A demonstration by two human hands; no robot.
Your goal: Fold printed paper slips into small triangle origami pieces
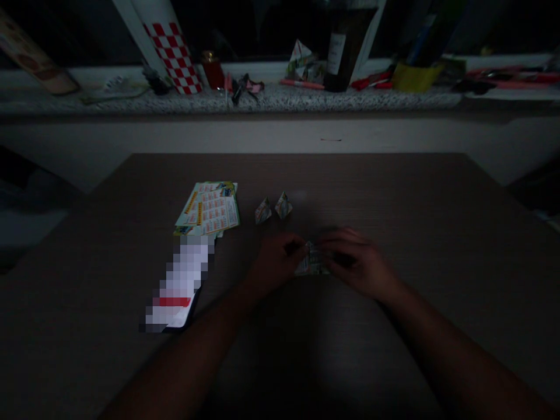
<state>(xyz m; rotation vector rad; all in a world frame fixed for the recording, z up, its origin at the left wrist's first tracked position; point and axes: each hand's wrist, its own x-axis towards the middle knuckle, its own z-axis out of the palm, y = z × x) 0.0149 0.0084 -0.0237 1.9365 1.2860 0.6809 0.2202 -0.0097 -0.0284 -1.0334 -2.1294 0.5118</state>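
A small folded piece of printed paper [311,265] lies on the table between my hands. My left hand [282,256] pinches its left side with thumb and forefinger. From the right, my right hand [354,259] curls its fingers over the other side, with the thumb beneath them; its fingertips are dim and slightly blurred. Parts of the paper are covered by the fingers. Just beyond my left hand stand two small folded paper pieces, one on the left [263,212] and one on the right [283,205], both pointed at the top.
Printed sheets [214,210] lie overlapping at the left of the table [394,192]. Below them is a phone [179,286] with a lit, blurred-out screen. Along the stone sill [271,105] stand a red-and-white checked cylinder [175,55], a dark container [339,55] and a yellow holder [415,76].
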